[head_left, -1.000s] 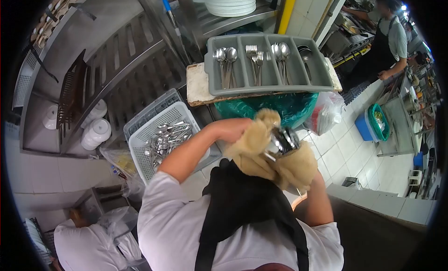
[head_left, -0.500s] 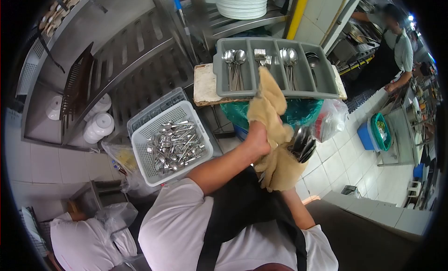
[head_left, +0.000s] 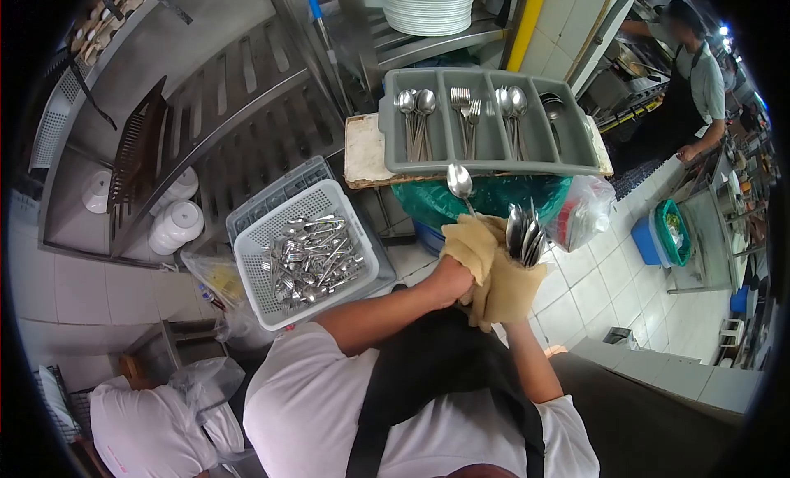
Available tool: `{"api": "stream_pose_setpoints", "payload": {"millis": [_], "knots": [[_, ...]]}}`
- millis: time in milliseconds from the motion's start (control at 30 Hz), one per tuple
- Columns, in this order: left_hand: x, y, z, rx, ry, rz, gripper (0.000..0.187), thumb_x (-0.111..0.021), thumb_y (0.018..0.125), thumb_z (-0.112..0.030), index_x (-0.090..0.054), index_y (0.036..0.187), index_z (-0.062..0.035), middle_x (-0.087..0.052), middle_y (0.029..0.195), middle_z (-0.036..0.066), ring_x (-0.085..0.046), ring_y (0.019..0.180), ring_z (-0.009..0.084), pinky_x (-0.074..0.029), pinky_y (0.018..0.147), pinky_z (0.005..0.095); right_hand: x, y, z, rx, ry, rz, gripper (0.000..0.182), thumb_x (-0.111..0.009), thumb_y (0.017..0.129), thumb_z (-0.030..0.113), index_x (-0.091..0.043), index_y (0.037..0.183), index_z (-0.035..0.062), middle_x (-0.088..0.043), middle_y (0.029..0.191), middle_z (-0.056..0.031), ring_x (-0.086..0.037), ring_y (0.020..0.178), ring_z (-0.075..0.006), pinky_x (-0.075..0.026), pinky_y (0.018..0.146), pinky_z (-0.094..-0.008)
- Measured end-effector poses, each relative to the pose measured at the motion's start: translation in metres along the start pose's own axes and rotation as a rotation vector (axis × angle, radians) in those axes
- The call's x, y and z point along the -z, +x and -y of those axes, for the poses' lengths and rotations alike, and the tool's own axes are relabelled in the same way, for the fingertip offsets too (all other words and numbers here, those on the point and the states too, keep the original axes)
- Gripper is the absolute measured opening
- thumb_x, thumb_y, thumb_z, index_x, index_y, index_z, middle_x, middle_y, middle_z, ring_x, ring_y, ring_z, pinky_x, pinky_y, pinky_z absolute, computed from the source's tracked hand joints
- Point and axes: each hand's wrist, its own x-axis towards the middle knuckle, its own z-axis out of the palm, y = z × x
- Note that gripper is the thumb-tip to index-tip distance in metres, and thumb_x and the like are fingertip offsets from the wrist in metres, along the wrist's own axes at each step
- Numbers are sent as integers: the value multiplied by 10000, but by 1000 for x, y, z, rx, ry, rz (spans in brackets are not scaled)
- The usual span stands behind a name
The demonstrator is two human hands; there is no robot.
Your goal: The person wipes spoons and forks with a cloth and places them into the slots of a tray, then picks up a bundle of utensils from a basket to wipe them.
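Note:
My left hand point(head_left: 451, 282) is closed on a tan cloth point(head_left: 469, 246) in front of my apron. A spoon point(head_left: 460, 183) rises out of the folds, bowl up, its lower handle hidden in the cloth. Beside it, my right hand is mostly covered by the same cloth, with only the wrist point(head_left: 517, 330) plain to see. Wrapped in the cloth on that side is an upright bundle of spoons point(head_left: 525, 235). Just beyond stands a grey cutlery tray point(head_left: 491, 165) with spoons point(head_left: 425, 103), forks point(head_left: 461, 101) and a darker ladle-like piece point(head_left: 553, 109) in separate compartments.
A white perforated basket point(head_left: 247, 282) of mixed cutlery sits at left. The tray rests on a white board point(head_left: 364, 149) above a green bag point(head_left: 436, 200). Plates point(head_left: 428, 9) are stacked behind. Co-workers point(head_left: 695, 83) point(head_left: 156, 429) stand at far right and lower left.
My left hand has drawn back from the tray toward my body with the cloth, uncovering the spoon's bowl. The bundle of spoons has tilted more upright.

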Motion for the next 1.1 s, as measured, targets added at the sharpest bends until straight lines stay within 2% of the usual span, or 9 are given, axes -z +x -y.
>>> {"api": "stream_pose_setpoints", "payload": {"millis": [100,267,333,400,433,667,800,933,1100], "knots": [[26,40,-13,75,111,-129,349,-498,933,-247,-458,1238,-82,-537,1163,44,-527,1065,168,-442,906,336,-3,3,8,-430,403,61,125,-599,819,129,-625,906,42,-641,776,-74,-615,662,-198,-484,594,-322],[65,89,-63,416,-493,252,387,-512,926,-301,-472,1243,-83,-555,1164,63,-545,1065,201,-446,927,367,9,27,25,82,-412,323,161,-573,821,155,-622,885,17,-600,714,-184,-602,629,-252,-478,588,-341],[52,66,-51,367,-464,330,413,-538,916,-294,-459,1260,-80,-540,1192,57,-528,1090,191,-429,947,362,10,26,28,21,-467,494,137,-559,832,77,-614,943,17,-625,787,-90,-606,700,-173,-483,627,-313],[24,41,-24,154,-339,357,438,-564,904,-283,-447,1274,-80,-525,1213,52,-509,1115,181,-411,963,354,-2,7,9,-152,137,331,217,-588,812,86,-610,1022,37,-636,900,-95,-613,811,-186,-483,691,-312],[19,36,-9,319,-341,72,447,-590,891,-236,-438,1287,-96,-509,1227,27,-484,1137,148,-401,962,338,-4,5,9,-53,47,322,238,-596,809,90,-607,1042,42,-638,911,-92,-614,830,-190,-482,711,-311],[46,50,-2,-630,1291,-2,398,-566,824,-230,-533,1201,-106,-533,1223,102,-472,1166,294,-322,1007,416,3,-14,-28,206,-92,392,287,-625,803,108,-606,1085,56,-619,1024,-101,-592,939,-210,-461,817,-304],[49,54,-9,-521,1135,-24,412,-560,819,-248,-527,1206,-111,-532,1217,103,-459,1170,293,-329,994,415,15,2,3,-256,120,557,265,-638,799,115,-618,1057,58,-619,994,-98,-589,914,-209,-465,792,-296],[43,56,-8,-543,1006,-42,456,-666,781,-158,-519,1206,-80,-559,1187,78,-499,1141,224,-365,983,361,15,-1,-6,21,112,527,230,-615,824,87,-610,1047,30,-617,992,-86,-589,888,-178,-474,778,-277],[52,50,-75,-454,243,320,510,-604,845,-161,-412,1304,-47,-538,1205,88,-514,1112,220,-416,954,360,6,-12,-28,-264,749,320,221,-597,842,63,-588,1057,12,-610,1007,-71,-586,865,-139,-493,753,-262]]}}
